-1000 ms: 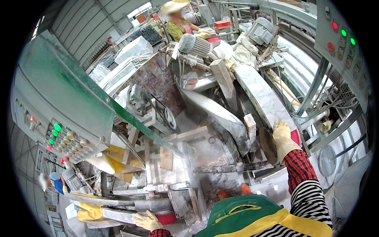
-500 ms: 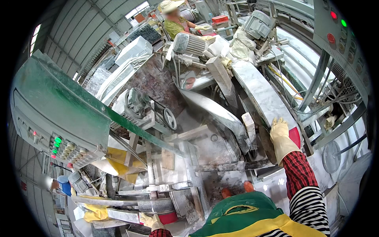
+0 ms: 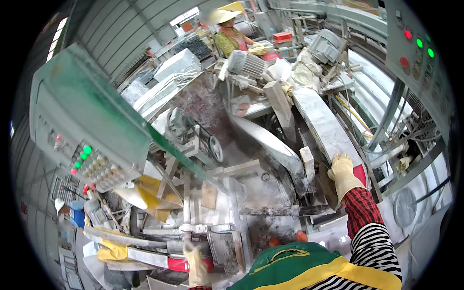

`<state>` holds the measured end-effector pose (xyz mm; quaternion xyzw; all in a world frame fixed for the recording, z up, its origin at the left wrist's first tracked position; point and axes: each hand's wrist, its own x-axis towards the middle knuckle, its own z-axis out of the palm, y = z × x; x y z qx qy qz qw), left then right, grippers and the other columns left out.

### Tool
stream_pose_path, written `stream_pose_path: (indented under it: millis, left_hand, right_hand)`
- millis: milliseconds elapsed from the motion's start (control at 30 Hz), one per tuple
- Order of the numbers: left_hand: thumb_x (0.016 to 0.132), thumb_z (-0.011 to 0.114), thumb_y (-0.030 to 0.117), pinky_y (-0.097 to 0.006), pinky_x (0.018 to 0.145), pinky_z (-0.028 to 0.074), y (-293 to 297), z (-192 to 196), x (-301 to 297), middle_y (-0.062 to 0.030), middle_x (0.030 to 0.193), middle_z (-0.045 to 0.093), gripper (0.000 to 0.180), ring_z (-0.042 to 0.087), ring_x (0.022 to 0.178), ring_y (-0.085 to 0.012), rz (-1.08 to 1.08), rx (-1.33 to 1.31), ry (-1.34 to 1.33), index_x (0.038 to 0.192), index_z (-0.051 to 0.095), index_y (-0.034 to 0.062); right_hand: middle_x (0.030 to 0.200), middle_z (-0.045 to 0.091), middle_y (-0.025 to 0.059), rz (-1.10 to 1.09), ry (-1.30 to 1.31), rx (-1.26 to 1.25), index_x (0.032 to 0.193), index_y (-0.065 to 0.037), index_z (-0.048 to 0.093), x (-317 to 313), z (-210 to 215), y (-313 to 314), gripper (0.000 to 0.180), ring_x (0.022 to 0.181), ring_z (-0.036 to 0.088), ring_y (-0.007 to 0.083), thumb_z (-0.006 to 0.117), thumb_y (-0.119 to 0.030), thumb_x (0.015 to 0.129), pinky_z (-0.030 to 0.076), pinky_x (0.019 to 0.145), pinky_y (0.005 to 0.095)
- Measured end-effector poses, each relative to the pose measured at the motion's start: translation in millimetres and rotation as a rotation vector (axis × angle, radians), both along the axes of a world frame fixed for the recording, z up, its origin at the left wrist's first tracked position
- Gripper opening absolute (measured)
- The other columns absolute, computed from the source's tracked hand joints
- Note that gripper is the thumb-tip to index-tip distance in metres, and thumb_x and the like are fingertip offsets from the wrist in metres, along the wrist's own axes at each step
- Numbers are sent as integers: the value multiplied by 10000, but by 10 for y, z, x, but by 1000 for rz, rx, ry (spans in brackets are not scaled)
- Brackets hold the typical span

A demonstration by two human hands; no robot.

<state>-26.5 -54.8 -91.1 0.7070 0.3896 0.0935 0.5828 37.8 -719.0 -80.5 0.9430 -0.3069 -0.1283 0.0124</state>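
White slab, R side, lay under our R hand, fingers near-flat, no grip seen; blurred L hand had shifted R along red strip, likely repositioning; L fingers' spread/hold we couldn't tell.

Grey ribbed panelling rose in the background, with a bright window near the top and a glowing strip at the upper left. Lower down, the floor looked dark and stained.
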Motion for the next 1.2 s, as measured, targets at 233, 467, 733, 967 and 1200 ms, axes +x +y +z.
stream_pose_path:
  millis: [233, 467, 733, 967, 1200]
  left_hand:
    - [645, 792, -37, -353, 1052, 459, -1240, 177, 451, -159, 1415, 525, 831, 542, 1265, -282, -726, 22, -308, 1415, 481, 8]
    - [711, 785, 103, -409, 1126, 392, -2186, 754, 517, -275, 1466, 448, 795, 464, 1341, -420, -1145, 782, -688, 1427, 460, -12]
    - [760, 828, 293, -436, 1117, 394, -1675, 819, 487, -275, 1461, 454, 817, 432, 1361, -437, -1156, 704, -652, 1422, 459, -13]
    - [724, 796, 352, -488, 877, 448, 820, 548, 281, -171, 1147, 587, 561, 547, 1079, -378, -199, 1309, 88, 1164, 598, 65]
    - [894, 677, 337, -508, 1153, 287, 1591, -35, -153, -256, 1494, 402, 663, 335, 1384, -449, 186, 1086, 325, 1441, 431, 57]
  right_hand:
    - [1111, 641, 202, 248, -604, 347, 1184, 4, 599, -33, 197, 1032, 571, 1020, 629, 330, 701, -415, 809, 507, 887, 423]
    - [1243, 635, 124, -144, -417, 1984, 1461, -57, 434, -450, 510, 3020, 602, 1067, 639, 213, 678, -242, 943, 518, 940, 342]
    - [1169, 672, 71, -138, -905, 1764, 1312, -25, 550, -328, -142, 2600, 454, 1024, 648, 185, 682, -32, 877, 513, 881, 334]
    - [1106, 666, 81, -331, -1046, 1318, 1333, -56, 527, -539, -657, 1296, 476, 959, 649, 195, 637, 11, 875, 537, 798, 350]
    - [1096, 645, 90, -783, -1151, 1439, 1432, -131, 442, -628, -684, 930, 653, 846, 667, 220, 530, 130, 839, 565, 638, 354]
